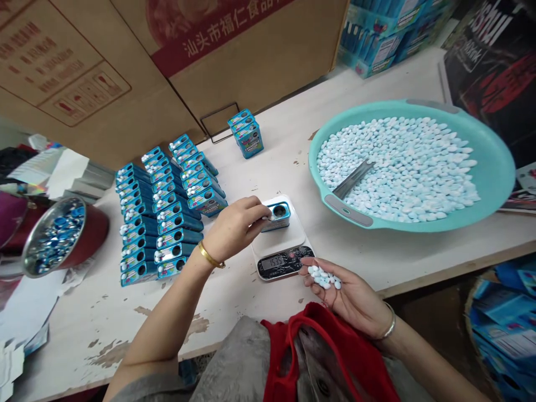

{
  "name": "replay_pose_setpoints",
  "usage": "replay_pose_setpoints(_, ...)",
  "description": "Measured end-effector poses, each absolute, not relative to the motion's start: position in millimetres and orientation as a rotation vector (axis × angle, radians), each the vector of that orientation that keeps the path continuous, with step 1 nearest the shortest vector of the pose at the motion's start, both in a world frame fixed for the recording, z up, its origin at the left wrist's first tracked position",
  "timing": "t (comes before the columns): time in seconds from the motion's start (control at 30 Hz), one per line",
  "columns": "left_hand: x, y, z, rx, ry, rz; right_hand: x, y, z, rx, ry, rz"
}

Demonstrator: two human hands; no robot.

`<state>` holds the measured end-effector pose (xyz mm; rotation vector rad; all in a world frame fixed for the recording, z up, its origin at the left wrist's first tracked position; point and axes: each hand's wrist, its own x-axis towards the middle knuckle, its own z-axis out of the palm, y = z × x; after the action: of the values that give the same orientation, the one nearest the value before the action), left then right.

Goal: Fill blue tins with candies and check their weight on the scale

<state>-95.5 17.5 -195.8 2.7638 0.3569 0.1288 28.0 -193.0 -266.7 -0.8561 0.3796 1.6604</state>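
Observation:
A small blue tin (280,215) with a round dark hole in its top stands on a white digital scale (299,245), whose display reads roughly 153.5. At the tin's left end, my left hand (238,226) has thumb and fingers pinched together, with a bit of white candy between the tips; the fingers partly hide the tin. Palm up and cupped, my right hand (352,298) holds a small heap of white and pale blue candies (323,277) just off the scale's lower right corner.
Rows of blue tins (170,212) topped with white candies stand left; more tins (248,137) sit behind. A turquoise basin (494,173) of candies with a metal scoop (354,178) is right. A metal bowl (90,223) holds blue caps. Cardboard boxes (251,56) line the back.

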Motion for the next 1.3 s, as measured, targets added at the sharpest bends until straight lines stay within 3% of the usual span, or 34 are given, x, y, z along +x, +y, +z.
replay_pose_setpoints(0.37,-71,-14,-196,2.679,0.336,0.394,27,-187,-260,-0.789,0.414,1.705)
replay_pose_setpoints(0.53,-83,-81,-225,2.733,0.121,-0.021,28,-203,-271,-0.714,0.542,1.639)
replay_pose_setpoints(0.7,-89,-118,-259,2.705,0.081,-0.131,25,-221,-277,-0.698,0.607,1.758)
replay_pose_setpoints(1.3,-92,-97,-245,2.671,0.26,0.075,25,-198,-268,-0.705,0.453,1.676)
